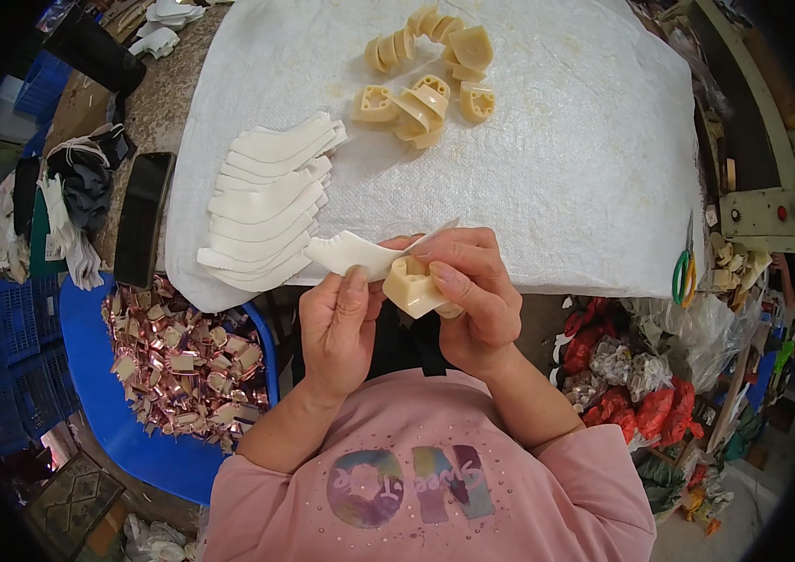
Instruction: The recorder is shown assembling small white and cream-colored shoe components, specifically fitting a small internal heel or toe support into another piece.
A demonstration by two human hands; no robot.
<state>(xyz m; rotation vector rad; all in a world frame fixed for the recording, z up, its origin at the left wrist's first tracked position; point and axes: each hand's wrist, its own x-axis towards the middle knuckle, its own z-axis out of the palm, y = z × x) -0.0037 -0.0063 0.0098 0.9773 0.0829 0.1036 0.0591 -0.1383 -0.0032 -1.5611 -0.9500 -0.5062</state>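
Note:
Close in front of me, at the table's near edge, my left hand (341, 323) pinches a curved white sheet piece (351, 255) between thumb and fingers. My right hand (480, 298) is closed round a beige plastic shoe heel (414, 292), its hollow end turned up. The white piece runs along the far side of the heel, and its other end sticks up by my right fingers. Left of my hands lie several overlapping white curved pieces (266, 206), fanned in a column. Farther off sits a cluster of beige heels (426, 108), some on their sides.
A white woven sheet (557, 169) covers the table. Orange-and-green-handled scissors (684, 276) lie at its right edge. On the left are a dark phone (144, 220) and a blue tub (103, 412) full of shiny copper-pink pieces. Red plastic bags (664, 412) lie at lower right.

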